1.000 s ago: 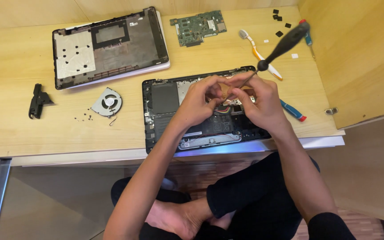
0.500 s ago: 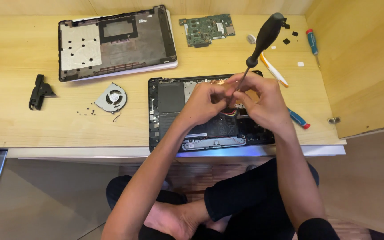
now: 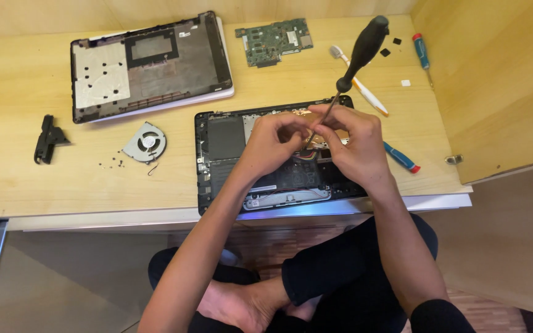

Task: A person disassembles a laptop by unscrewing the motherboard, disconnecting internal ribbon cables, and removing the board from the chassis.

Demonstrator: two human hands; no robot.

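Screwdriver [image 3: 358, 55], black-handled, pinched by both hands over opened laptop [image 3: 223, 154].

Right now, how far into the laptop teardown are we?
Done: bottom cover, fan and circuit board lie out on the desk. In hand: both hands work a black-handled screwdriver inside the open laptop. Left: the parts inside the laptop.

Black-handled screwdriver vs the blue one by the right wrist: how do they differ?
The black-handled screwdriver is held in the right hand, tilted, tip down in the open laptop base; the blue screwdriver lies flat and untouched on the table. Black has the larger handle; blue has red accents. Both are hand screwdrivers.
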